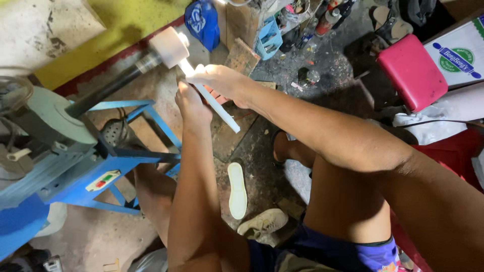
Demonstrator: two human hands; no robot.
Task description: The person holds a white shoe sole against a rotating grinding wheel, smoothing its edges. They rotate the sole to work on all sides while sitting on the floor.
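Your left hand (194, 103) and right hand (222, 80) both have their fingers clamped on a white shoe sole (214, 103), its tip against the machine's pale wheel (169, 46); beyond it, a light-blue basket (268, 38) on the floor holds indistinct small items.

Loose white sole (237, 190) flat on the dirty concrete floor (322, 60) — pale sneaker (263, 222) just beside it, nearer the camera. Red padded stool (412, 71) upper right, white printed box (460, 55) touching its far side. Blue plastic bag (202, 21) against the yellow wall (121, 25) at top. Light blue crate (269, 38) next to a wood block (243, 58). Bottles (333, 15) — clustered, top centre.
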